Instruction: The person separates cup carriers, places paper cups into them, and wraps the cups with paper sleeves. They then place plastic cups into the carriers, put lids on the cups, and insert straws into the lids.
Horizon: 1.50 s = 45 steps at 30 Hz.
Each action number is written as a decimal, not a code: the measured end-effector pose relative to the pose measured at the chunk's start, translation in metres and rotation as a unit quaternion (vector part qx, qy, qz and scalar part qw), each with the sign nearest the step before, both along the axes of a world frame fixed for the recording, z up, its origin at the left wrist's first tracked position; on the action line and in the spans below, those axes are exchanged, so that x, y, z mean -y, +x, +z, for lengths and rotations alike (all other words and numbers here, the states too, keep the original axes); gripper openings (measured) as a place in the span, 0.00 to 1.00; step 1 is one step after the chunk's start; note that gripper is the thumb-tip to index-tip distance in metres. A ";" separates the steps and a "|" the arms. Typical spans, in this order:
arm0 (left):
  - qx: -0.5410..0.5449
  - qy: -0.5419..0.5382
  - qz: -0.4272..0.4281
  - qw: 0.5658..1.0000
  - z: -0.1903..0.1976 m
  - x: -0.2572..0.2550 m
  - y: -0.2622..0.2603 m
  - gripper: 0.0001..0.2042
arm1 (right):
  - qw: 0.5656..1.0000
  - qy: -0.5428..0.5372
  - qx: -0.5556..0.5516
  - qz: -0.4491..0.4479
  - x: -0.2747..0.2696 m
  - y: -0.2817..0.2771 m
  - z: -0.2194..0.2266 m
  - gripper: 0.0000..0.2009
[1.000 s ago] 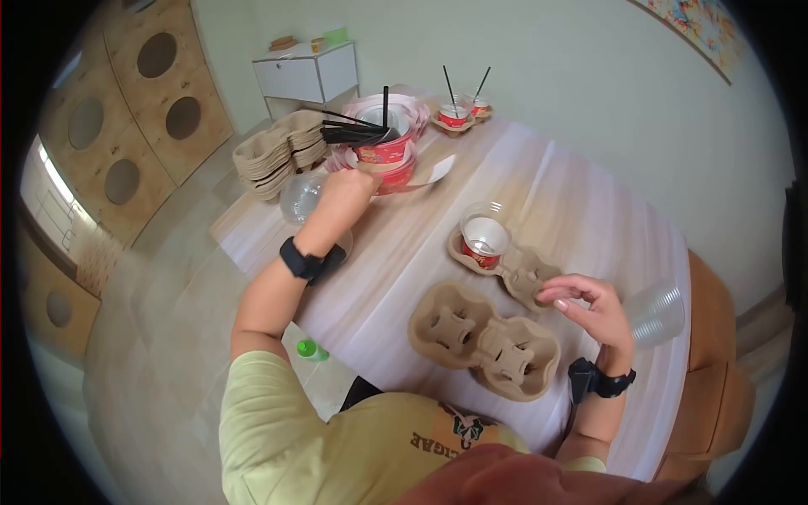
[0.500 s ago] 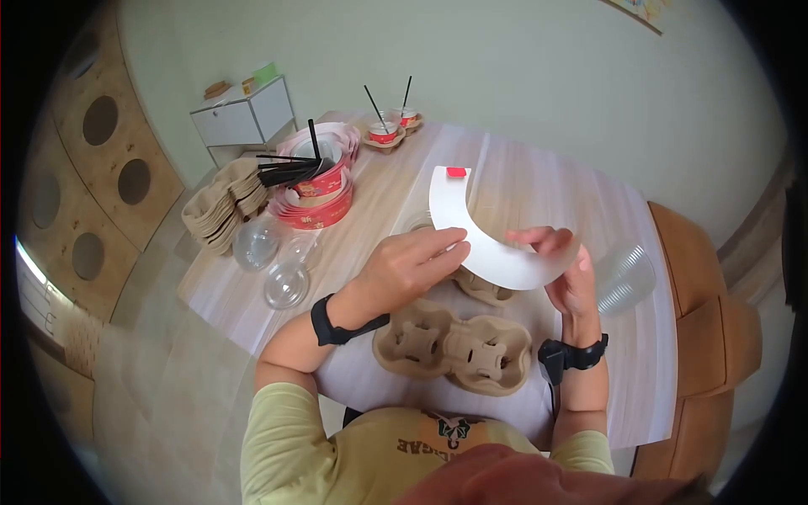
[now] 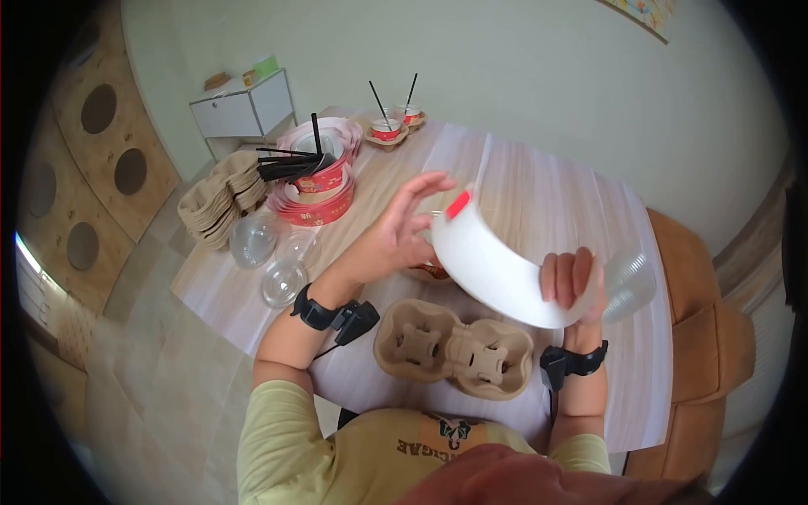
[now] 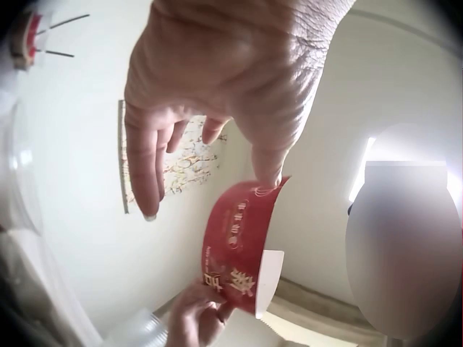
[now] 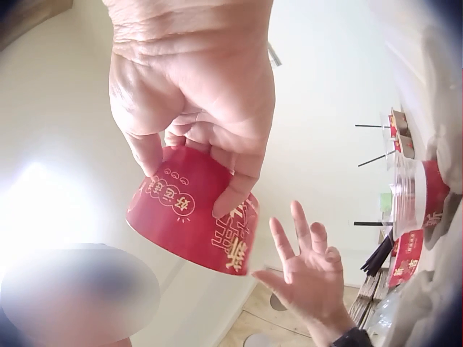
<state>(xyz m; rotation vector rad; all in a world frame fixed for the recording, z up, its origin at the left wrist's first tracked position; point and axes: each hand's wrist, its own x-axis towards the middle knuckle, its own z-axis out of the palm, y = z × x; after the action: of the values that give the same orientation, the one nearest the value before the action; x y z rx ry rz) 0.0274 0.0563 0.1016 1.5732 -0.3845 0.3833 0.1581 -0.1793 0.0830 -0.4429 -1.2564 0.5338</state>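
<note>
A curved paper sleeve shows its white inner face in the head view and its red, gold-printed outside in the left wrist view. My right hand grips one end, its fingers bent over the edge. My left hand is at the other end with fingers spread, and the thumb tip touches or nearly touches the sleeve corner. Below the sleeve, a two-cup pulp carrier lies near the table's front edge. Behind the sleeve, a red-wrapped cup is mostly hidden.
At the left stand stacked pulp carriers, red sleeves with black straws, and clear lids. Two cups with straws are at the back. Nested clear cups lie right of my right hand.
The sleeve came from the left stack to above the carriers, between both hands. Since half a second ago, my left fingers have lifted off it and spread, and the sleeve has tilted and shifted lower.
</note>
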 end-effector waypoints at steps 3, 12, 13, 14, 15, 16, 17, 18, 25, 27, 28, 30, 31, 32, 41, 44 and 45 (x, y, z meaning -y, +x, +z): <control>0.002 -0.035 -0.038 0.999 0.003 0.009 -0.007 0.38 | 0.969 -0.167 0.030 -0.181 0.005 -0.010 -0.005 0.15; -0.093 -0.122 -0.011 0.988 0.002 0.013 -0.005 0.24 | 0.968 -0.195 0.053 -0.146 0.013 -0.008 -0.008 0.16; -0.103 -0.152 -0.018 0.983 0.002 0.012 -0.004 0.23 | 0.969 -0.194 0.053 -0.146 0.014 -0.008 -0.007 0.16; -0.103 -0.151 -0.018 0.983 0.002 0.012 -0.004 0.23 | 0.970 -0.219 0.017 -0.107 0.014 -0.008 -0.006 0.15; -0.089 -0.147 -0.029 0.985 0.001 0.012 -0.004 0.24 | 0.968 -0.242 -0.019 -0.067 0.014 -0.008 -0.006 0.16; -0.076 -0.143 -0.040 0.986 0.001 0.012 -0.004 0.25 | 0.968 -0.242 -0.020 -0.067 0.012 -0.008 -0.006 0.16; -0.077 -0.143 -0.040 0.986 0.003 0.013 -0.006 0.25 | 0.965 -0.250 -0.037 -0.072 0.008 -0.008 -0.007 0.15; -0.108 -0.166 -0.063 0.978 0.008 0.015 -0.009 0.26 | 0.962 -0.257 -0.055 -0.078 0.004 -0.008 -0.007 0.13; -0.136 -0.090 -0.167 0.972 -0.006 0.015 -0.011 0.24 | 0.937 -0.316 -0.123 -0.088 -0.003 -0.005 -0.006 0.09; -0.186 -0.071 -0.157 0.967 -0.006 0.013 -0.012 0.20 | 0.934 -0.341 -0.092 -0.059 -0.003 -0.005 -0.003 0.07; -0.189 -0.075 -0.157 0.966 -0.003 0.012 -0.013 0.15 | 0.933 -0.341 -0.096 -0.063 -0.002 -0.006 -0.002 0.07; -0.196 -0.081 -0.158 0.964 0.000 0.009 -0.013 0.09 | 0.918 -0.386 -0.038 -0.085 -0.003 -0.007 -0.002 0.04; -0.208 -0.061 -0.134 0.967 0.000 0.008 -0.013 0.07 | 0.917 -0.389 -0.043 -0.085 -0.004 -0.007 -0.001 0.04; -0.220 -0.043 -0.111 0.968 -0.001 0.007 -0.012 0.05 | 0.907 -0.412 -0.004 -0.088 -0.004 -0.008 0.000 0.03; -0.181 -0.002 -0.091 0.979 -0.014 0.005 0.001 0.03 | 0.869 -0.412 0.213 -0.170 -0.007 -0.019 0.007 0.06; -0.119 0.127 -0.058 0.983 -0.014 0.011 0.003 0.03 | 0.866 -0.415 0.221 -0.170 -0.008 -0.021 0.006 0.06; -0.121 0.128 -0.060 0.983 -0.014 0.013 0.003 0.03 | 0.867 -0.414 0.221 -0.170 -0.009 -0.023 0.006 0.07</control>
<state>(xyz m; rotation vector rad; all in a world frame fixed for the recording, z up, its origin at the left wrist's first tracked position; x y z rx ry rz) 0.0300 0.0434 0.0877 1.8131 -0.3469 0.0479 0.1356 -0.1704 0.0886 -1.5580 -1.2906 0.6757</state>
